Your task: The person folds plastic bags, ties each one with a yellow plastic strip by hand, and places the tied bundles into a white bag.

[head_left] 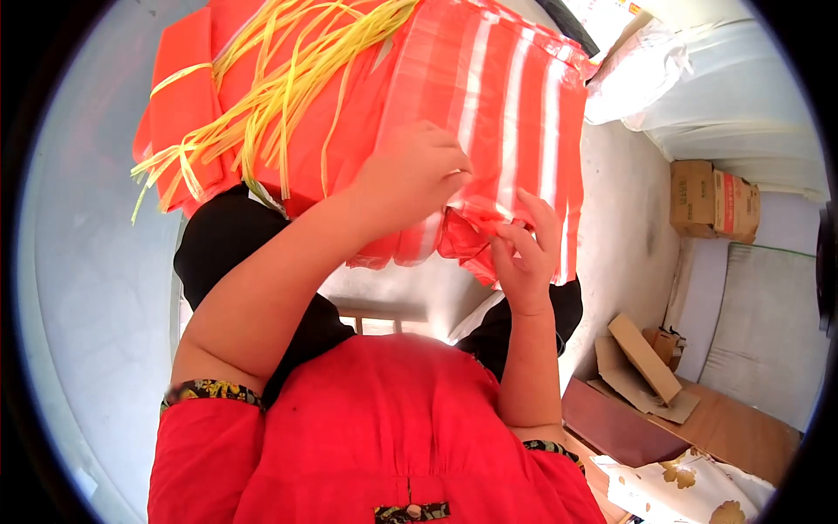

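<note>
Your right hand (529, 262) is reaching in from the right, its thumb and bent finger coming close together at the crumpled red plastic edge (467, 245) of the layered sheets in front of you, while another finger is pointing upward; you are touching that edge, though whether you are pinching it firmly cannot be told. Your left hand (414, 175) is curling its fingers inward just above and to the left, over the stack of thin, glossy red-and-white striped plastic sheets (511, 105); its fingertips are turning partly out of sight, so whether they are holding anything cannot be told. The striped stack is spreading across your lap, its near edge hanging between your knees. To its left, a loose bunch of long, flat yellow plastic strips (278, 92) is lying across plain red plastic, and at the far left a folded red plastic bundle (182, 113) is wearing one yellow strip around it. Beneath, your legs are showing in black trousers (225, 246), and you are wearing a red top (375, 419) with dark floral cuffs (212, 391). Farther right, a brown cardboard box (714, 203) is sitting by the wall, and, nearer, loose cardboard pieces (644, 360) are resting on a brown wooden surface (742, 428).
</note>
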`<state>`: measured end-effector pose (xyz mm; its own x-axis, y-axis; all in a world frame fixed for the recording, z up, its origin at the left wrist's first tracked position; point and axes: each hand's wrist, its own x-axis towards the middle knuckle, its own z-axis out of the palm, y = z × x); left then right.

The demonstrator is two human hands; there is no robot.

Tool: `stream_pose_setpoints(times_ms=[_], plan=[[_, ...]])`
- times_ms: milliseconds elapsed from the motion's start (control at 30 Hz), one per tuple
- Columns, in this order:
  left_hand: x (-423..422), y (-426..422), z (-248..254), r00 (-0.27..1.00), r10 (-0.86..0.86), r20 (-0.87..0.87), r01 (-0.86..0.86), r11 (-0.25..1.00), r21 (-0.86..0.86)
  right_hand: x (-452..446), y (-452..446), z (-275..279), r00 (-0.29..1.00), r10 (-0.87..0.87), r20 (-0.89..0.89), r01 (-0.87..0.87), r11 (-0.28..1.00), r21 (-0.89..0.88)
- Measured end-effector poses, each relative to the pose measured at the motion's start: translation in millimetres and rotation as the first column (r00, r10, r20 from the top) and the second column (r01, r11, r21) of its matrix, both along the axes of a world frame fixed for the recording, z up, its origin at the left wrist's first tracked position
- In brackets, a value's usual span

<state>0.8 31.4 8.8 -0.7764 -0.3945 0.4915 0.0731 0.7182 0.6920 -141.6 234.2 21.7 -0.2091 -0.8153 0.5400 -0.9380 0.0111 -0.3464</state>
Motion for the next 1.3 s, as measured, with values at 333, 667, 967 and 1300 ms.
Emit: stream_pose_setpoints(times_ms=[333,667,967,1300], plan=[[22,-19,-7,0.979,0.092,0.182,-0.052,0.976,-0.213,3,12,-1,0.992,0.12,0.037,-0.12,0.993,-0.003],[30,-35,-8,0.956,0.275,0.104,-0.275,0.961,-0.009,8,14,6,0.912,-0.066,0.405,-0.003,0.986,0.168],[50,-40,-6,0.966,0.226,0.123,-0.229,0.542,0.808,2,2,-5,0.526,-0.05,0.849,0.14,0.99,-0.028],[42,-36,6,0.972,0.211,0.105,-0.191,0.448,0.874,-11,-13,2,0.15,0.215,0.965,0.18,0.954,-0.241]])
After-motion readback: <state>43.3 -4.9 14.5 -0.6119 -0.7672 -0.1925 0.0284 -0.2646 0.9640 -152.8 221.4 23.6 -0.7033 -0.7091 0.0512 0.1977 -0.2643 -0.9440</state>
